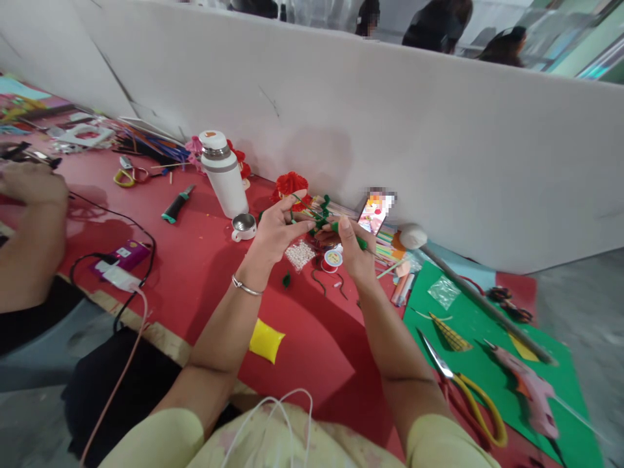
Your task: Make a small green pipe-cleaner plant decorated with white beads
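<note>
Both hands are raised over the red table, near the white wall. My left hand (283,227) has its thumb and fingers closed on a thin green stem. A green fuzzy piece (322,211) hangs between the two hands. In my right hand (357,250), thumb and fingers are pressed round a green fuzzy strip (361,243). Behind my left fingertips is a red ruffled flower (291,187). Below the hands lie a bag of white beads (299,255) and a spool of red thread (332,260). A lit phone (375,211) leans just beyond my right hand.
A white flask (224,175) and its metal cup (244,226) stand left of my hands. Large scissors (458,380) and a pink glue gun (529,390) lie at the right on a green sheet (560,383). Another person's hand (36,185) is at the far left.
</note>
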`<state>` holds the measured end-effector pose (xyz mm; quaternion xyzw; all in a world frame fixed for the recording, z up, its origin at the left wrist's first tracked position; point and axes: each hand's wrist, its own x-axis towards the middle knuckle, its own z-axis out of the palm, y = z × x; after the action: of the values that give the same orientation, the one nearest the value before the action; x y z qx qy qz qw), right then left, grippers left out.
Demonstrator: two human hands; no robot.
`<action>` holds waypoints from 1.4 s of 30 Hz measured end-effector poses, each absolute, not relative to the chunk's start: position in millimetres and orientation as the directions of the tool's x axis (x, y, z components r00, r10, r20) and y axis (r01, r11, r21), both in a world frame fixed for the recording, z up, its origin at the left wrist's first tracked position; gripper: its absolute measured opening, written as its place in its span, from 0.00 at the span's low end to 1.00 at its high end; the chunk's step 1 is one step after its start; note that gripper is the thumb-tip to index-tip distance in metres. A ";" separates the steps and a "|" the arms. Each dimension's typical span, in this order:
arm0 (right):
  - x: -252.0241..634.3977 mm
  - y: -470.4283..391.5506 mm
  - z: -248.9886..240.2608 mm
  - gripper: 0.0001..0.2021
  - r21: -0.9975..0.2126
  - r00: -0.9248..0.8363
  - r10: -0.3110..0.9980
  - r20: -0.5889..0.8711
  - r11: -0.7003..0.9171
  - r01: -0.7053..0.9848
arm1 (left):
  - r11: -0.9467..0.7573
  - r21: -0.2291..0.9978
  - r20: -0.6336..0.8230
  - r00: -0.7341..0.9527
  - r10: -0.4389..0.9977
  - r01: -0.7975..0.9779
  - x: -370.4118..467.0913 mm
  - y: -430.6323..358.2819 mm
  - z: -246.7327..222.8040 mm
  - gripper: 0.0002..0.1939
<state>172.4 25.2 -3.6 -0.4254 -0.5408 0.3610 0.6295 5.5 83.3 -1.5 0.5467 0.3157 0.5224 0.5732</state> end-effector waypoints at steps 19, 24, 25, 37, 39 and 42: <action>184.5 37.5 -18.7 0.18 -0.845 0.087 0.846 0.526 0.508 0.170 | -0.252 0.959 0.275 0.215 0.937 -0.128 5.3 84.0 -2.0 0.40; 182.0 35.8 -18.2 0.17 -0.796 0.077 0.813 0.577 0.540 0.274 | -0.253 0.962 0.270 0.214 0.939 -0.105 6.7 81.9 -0.5 0.42; 181.1 35.3 -17.8 0.17 -0.770 0.070 0.795 0.603 0.557 0.310 | -0.255 0.962 0.272 0.215 0.938 -0.103 6.7 81.9 -0.8 0.42; 177.6 32.9 -18.2 0.17 -0.705 0.054 0.746 0.663 0.599 0.380 | -0.245 0.959 0.270 0.199 0.942 -0.141 0.8 88.7 -8.5 0.40; 179.2 33.4 -18.2 0.18 -0.804 0.081 0.817 0.570 0.535 0.259 | -0.241 0.958 0.271 0.211 0.939 -0.156 -0.4 89.0 -7.6 0.40; 181.9 37.4 -20.0 0.17 -0.900 0.097 0.894 0.437 0.435 0.042 | -0.220 0.960 0.257 0.238 0.937 -0.173 -2.1 88.5 -5.0 0.39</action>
<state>181.9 37.4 -20.0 -0.4056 -0.5775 0.3439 0.6195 -2.1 88.5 -5.0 0.5806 0.3290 0.5224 0.5308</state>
